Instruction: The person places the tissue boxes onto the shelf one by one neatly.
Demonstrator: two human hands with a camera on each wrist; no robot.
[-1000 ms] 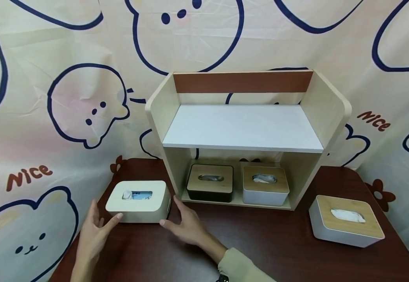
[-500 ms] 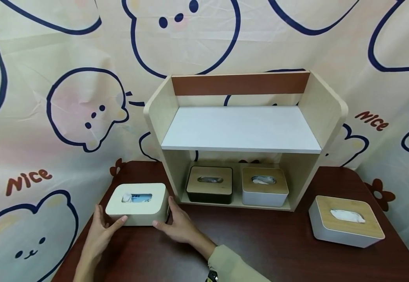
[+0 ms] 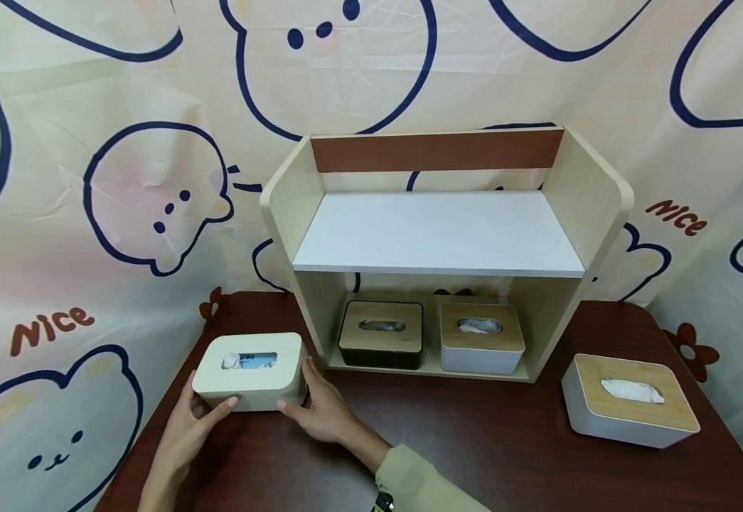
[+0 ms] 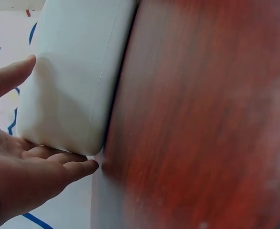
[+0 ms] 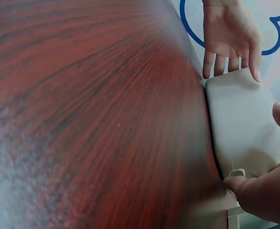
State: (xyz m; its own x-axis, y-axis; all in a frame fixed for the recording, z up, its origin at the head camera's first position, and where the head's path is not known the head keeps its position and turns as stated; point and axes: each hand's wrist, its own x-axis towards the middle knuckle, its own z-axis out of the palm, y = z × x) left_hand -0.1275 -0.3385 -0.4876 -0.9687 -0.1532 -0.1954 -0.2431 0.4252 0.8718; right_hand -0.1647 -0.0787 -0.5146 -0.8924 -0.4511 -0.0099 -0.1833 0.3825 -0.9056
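A white tissue box (image 3: 256,387) with an oval slot in its lid stands at the left of the dark wood table, blue packaging and a bit of tissue showing through the slot. My left hand (image 3: 182,430) holds its left end, thumb on the front face. At the right end, my right hand (image 3: 326,412) grips the box, its thumb at the front corner. The left wrist view shows the left fingers (image 4: 68,164) along the end of the box, close to the tabletop. In the right wrist view a small loop (image 5: 237,172) shows beside the right fingertips.
Right of the hands stands a two-level shelf unit (image 3: 438,235). Its lower level bears a black tissue box (image 3: 380,348) with a wooden lid and a white one (image 3: 481,355) beside it. Another wood-lidded tissue box (image 3: 627,405) sits at the table's right. A cartoon-printed cloth hangs behind.
My left hand has moved right and closed in on the left end of the white tissue box. The right hand has drawn closer against the other end. The box has barely shifted.
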